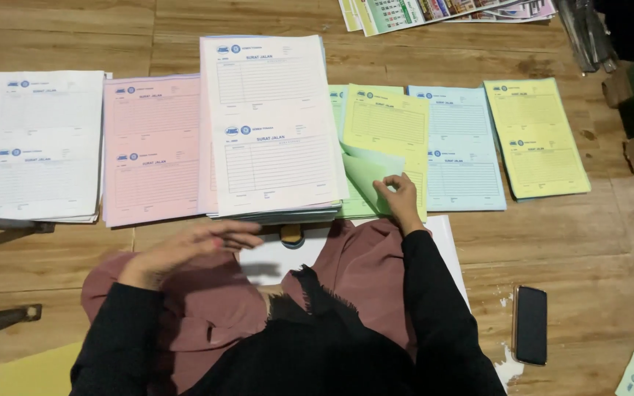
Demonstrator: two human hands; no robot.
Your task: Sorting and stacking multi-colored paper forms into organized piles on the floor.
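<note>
The right hand (399,196) pinches the curled corner of a green sheet (365,183), which lies on the wooden floor between the tall white stack (273,125) and the blue sheets (460,147). The left hand (192,246) hangs flat near the white stack, fingers together, holding nothing.

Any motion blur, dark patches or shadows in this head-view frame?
Head view: the left hand is smeared by motion blur, while the right hand on the green sheet is sharp; the top-right corner falls into darkness; the paper stacks are evenly lit, with a soft shadow under the white stack.
</note>
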